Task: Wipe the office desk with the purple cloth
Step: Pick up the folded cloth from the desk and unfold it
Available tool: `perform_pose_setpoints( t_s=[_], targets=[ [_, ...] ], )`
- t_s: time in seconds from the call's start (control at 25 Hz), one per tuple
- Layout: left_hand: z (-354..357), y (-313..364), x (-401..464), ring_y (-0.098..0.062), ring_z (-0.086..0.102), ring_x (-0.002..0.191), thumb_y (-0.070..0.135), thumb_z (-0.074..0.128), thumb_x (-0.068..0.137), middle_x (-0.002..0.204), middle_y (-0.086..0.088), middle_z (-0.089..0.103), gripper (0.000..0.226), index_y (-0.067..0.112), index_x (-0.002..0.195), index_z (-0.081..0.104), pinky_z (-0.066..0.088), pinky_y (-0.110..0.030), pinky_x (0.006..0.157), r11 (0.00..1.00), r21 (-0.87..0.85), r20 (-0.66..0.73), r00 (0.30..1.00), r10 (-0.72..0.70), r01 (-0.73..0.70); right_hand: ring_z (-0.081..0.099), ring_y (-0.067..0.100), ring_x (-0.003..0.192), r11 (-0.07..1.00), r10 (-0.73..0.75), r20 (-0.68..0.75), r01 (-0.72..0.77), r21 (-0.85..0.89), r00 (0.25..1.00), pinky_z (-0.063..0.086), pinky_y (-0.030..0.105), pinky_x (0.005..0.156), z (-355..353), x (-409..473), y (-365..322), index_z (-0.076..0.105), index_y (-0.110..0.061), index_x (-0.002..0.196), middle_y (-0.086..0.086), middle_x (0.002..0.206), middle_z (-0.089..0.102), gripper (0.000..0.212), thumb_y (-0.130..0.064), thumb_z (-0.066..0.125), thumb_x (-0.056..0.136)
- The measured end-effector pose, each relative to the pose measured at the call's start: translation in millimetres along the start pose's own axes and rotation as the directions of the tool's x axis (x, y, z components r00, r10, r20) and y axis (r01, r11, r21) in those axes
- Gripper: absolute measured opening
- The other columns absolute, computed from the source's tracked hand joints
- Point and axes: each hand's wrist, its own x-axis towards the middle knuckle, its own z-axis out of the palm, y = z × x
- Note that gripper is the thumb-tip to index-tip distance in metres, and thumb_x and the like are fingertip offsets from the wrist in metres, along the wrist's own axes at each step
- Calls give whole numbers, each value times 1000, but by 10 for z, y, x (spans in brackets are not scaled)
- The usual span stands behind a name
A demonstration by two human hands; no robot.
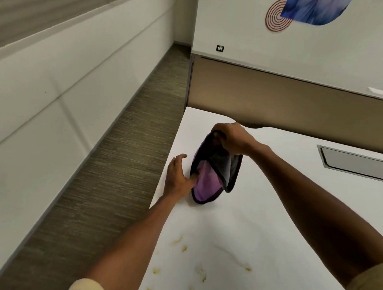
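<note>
A purple cloth [205, 185] with a dark border and a grey inner face lies partly folded on the white office desk [260, 213], near its left edge. My right hand [231, 139] grips the cloth's upper edge and holds it lifted off the desk. My left hand [179, 177] rests on the desk beside the cloth, its fingers reaching under the lower fold and touching the purple fabric. Yellowish-brown stains [200, 271] are scattered over the near part of the desk.
A brown partition panel [276, 98] stands along the desk's far side. A grey recessed cable hatch [356, 162] sits in the desk at right. Carpeted floor [110, 163] and a white wall run along the left.
</note>
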Motion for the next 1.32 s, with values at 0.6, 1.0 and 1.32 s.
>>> perform_pose_setpoints(
  t_s=[0.6,1.0,1.32],
  targets=[
    [-477,425,-772,-12,64,73,20,72,87,77,13,65,22,29,86,53,51,-20,65,946,-90,178,930,321,-310,65,15,89,966,56,31,-62,251,998,54,31,79,-1127,-1244,-539,73,-31,110,-7,94,73,19,-18,63,101],
    [-883,575,-888,-11,72,97,-3,73,84,107,0,78,33,7,116,76,56,-19,86,950,-82,252,916,314,-303,71,24,101,890,126,42,-132,437,991,58,43,97,-1173,-1790,-505,79,-20,105,13,110,77,19,-7,69,97],
    [-1575,1042,-556,-21,72,90,-7,82,77,95,-6,75,27,3,102,80,57,-29,85,899,62,472,807,356,-433,70,10,85,976,216,130,-213,-42,968,48,18,78,-851,-2470,-187,79,-32,114,-13,93,74,38,-7,78,86]
  ],
)
